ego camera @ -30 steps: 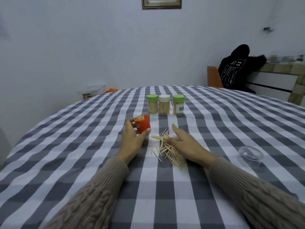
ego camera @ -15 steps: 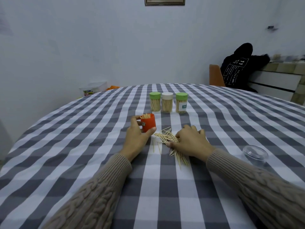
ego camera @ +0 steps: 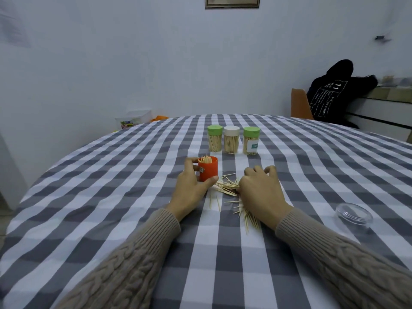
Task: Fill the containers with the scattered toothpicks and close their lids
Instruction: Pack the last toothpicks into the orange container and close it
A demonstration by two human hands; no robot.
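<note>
Since 1.0 s ago, your right hand (ego camera: 259,189) is curling down, gathering the toothpicks (ego camera: 226,186); your left hand (ego camera: 189,188) is gripping the orange container (ego camera: 208,168) at 11 o'clock of them. Risk: loose sticks scattering.

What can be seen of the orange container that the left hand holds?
The orange container is a small opaque cylinder, plastic by its look, standing upright on the checked tablecloth. It has no lid on, and toothpick tips stick out above its rim. A small pale sticker shows on its side. The left hand grips it, fingers behind and thumb in front. The loose toothpicks lie just to its right.
</note>
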